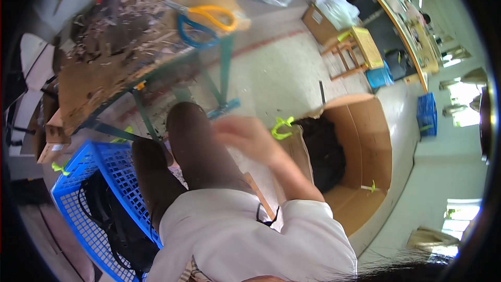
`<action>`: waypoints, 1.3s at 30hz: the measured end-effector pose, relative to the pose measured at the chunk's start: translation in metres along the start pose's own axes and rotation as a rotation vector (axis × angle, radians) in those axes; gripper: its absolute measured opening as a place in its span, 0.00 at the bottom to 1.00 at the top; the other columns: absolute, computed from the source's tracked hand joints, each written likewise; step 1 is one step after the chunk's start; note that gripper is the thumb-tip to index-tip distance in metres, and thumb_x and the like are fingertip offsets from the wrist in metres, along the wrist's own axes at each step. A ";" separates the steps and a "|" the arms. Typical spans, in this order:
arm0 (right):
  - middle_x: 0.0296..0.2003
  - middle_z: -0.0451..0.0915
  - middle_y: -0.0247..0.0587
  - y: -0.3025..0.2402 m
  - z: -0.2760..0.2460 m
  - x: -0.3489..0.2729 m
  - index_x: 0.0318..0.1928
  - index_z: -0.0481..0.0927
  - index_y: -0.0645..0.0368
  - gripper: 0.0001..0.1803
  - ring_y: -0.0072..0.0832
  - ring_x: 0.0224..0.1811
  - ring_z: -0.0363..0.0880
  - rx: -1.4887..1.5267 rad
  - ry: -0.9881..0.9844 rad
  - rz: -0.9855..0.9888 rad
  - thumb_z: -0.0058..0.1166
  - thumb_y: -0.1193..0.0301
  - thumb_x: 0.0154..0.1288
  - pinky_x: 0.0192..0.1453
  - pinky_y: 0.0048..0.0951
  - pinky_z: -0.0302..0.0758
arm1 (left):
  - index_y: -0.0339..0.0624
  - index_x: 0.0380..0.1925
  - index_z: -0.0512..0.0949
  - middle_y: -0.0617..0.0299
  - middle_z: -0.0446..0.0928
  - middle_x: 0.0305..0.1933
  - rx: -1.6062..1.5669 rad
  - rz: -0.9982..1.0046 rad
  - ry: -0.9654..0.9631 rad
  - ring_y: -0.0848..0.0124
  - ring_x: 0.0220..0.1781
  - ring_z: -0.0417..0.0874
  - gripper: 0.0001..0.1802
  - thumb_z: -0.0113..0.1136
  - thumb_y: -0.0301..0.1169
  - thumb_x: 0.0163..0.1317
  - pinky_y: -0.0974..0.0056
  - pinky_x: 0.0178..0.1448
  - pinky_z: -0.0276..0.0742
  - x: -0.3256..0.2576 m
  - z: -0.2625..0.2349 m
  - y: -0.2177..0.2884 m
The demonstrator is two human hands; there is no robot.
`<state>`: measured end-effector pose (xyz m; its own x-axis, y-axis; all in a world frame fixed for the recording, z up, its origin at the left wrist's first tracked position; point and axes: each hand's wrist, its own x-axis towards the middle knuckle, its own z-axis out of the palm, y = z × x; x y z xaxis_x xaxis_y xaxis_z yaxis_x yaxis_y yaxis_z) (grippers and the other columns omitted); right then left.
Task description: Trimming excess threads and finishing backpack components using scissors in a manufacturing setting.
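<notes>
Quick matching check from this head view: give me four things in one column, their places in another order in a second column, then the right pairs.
Things:
1. scissors
2. blue crate
3. cardboard box
4. wooden stool

Places:
A. on the floor at the person's right, open
B. on the littered workbench
C. far off on the floor, upper right
D. at the person's left, holding black cables

Pairs: 1-B, 2-D, 3-A, 4-C

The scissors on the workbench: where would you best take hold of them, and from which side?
Probably by the handle loops. The scissors lie flat on the workbench, with the yellow and blue loops toward its near corner and the blades pointing away over the wood scraps. Coming in from that corner meets the loops first and avoids the blades.
</notes>
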<state>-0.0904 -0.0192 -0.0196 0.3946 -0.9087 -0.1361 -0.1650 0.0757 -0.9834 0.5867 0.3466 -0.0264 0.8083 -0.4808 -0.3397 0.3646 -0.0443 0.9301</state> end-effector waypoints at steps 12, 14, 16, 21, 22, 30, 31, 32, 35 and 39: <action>0.25 0.78 0.49 0.247 -0.216 -0.279 0.23 0.80 0.60 0.08 0.38 0.30 0.78 -0.715 1.035 0.944 0.49 0.71 0.44 0.36 0.33 0.75 | 0.51 0.50 0.67 0.63 0.66 0.33 0.767 -0.671 0.216 0.71 0.32 0.68 0.24 0.57 0.36 0.50 0.63 0.31 0.70 -0.016 0.068 -0.188; 0.30 0.78 0.50 0.280 -0.198 -0.272 0.28 0.80 0.59 0.11 0.43 0.37 0.77 -0.754 0.711 1.029 0.52 0.68 0.41 0.44 0.37 0.73 | 0.50 0.49 0.66 0.68 0.62 0.26 1.088 -0.575 -0.064 0.78 0.23 0.62 0.25 0.58 0.34 0.49 0.69 0.21 0.61 -0.016 0.093 -0.202; 0.32 0.77 0.51 0.328 -0.189 -0.278 0.29 0.79 0.59 0.12 0.43 0.41 0.76 -0.639 0.608 1.160 0.53 0.67 0.42 0.46 0.37 0.72 | 0.48 0.50 0.66 0.70 0.64 0.28 1.405 -0.425 -0.337 0.80 0.23 0.61 0.25 0.57 0.34 0.50 0.70 0.21 0.60 -0.042 0.172 -0.207; 0.41 0.73 0.49 0.380 -0.155 -0.274 0.37 0.75 0.63 0.15 0.45 0.46 0.71 -0.904 0.286 1.030 0.56 0.70 0.46 0.47 0.39 0.72 | 0.46 0.51 0.65 0.71 0.66 0.31 1.332 -0.341 -0.427 0.77 0.27 0.65 0.25 0.54 0.36 0.51 0.64 0.35 0.68 -0.051 0.217 -0.201; 0.41 0.73 0.49 0.386 -0.152 -0.267 0.37 0.75 0.63 0.15 0.45 0.46 0.71 -0.898 0.280 1.017 0.56 0.70 0.46 0.47 0.39 0.72 | 0.46 0.51 0.66 0.71 0.66 0.31 1.379 -0.325 -0.433 0.77 0.27 0.65 0.25 0.55 0.36 0.51 0.64 0.34 0.68 -0.053 0.214 -0.197; 0.52 0.64 0.45 0.444 -0.144 -0.241 0.47 0.67 0.61 0.23 0.46 0.49 0.67 -0.982 0.373 0.868 0.52 0.76 0.46 0.47 0.39 0.72 | 0.43 0.47 0.69 0.67 0.68 0.32 1.574 -0.342 -0.314 0.77 0.25 0.67 0.21 0.54 0.34 0.50 0.67 0.27 0.70 -0.085 0.201 -0.180; 0.52 0.64 0.45 0.453 -0.143 -0.239 0.47 0.67 0.61 0.23 0.46 0.49 0.67 -0.979 0.367 0.851 0.52 0.76 0.46 0.47 0.39 0.72 | 0.42 0.47 0.69 0.66 0.68 0.32 1.593 -0.341 -0.336 0.77 0.25 0.68 0.22 0.54 0.34 0.50 0.67 0.27 0.70 -0.089 0.204 -0.181; 0.53 0.64 0.44 0.460 -0.142 -0.241 0.49 0.65 0.60 0.24 0.47 0.49 0.67 -0.981 0.330 0.910 0.51 0.75 0.48 0.47 0.39 0.72 | 0.40 0.46 0.69 0.66 0.69 0.33 1.612 -0.341 -0.358 0.77 0.26 0.68 0.22 0.55 0.34 0.50 0.67 0.27 0.71 -0.091 0.206 -0.180; 0.52 0.67 0.43 0.475 -0.141 -0.238 0.50 0.66 0.58 0.24 0.46 0.48 0.69 -0.987 0.256 1.070 0.52 0.73 0.48 0.47 0.39 0.72 | 0.40 0.47 0.68 0.65 0.70 0.34 1.604 -0.333 -0.385 0.75 0.27 0.69 0.23 0.55 0.34 0.49 0.64 0.29 0.72 -0.093 0.218 -0.180; 0.38 0.77 0.44 0.465 -0.148 -0.256 0.36 0.75 0.58 0.15 0.43 0.40 0.75 -1.005 0.083 1.127 0.57 0.65 0.46 0.43 0.37 0.73 | 0.42 0.48 0.69 0.64 0.71 0.36 1.335 -0.346 -0.384 0.74 0.32 0.71 0.23 0.56 0.34 0.50 0.63 0.34 0.72 -0.099 0.256 -0.183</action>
<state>-0.4018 0.1884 -0.4247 -0.4012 -0.5913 -0.6996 -0.8820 0.4555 0.1208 0.3215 0.1780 -0.1267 0.5190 -0.4692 -0.7145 -0.3599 -0.8781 0.3152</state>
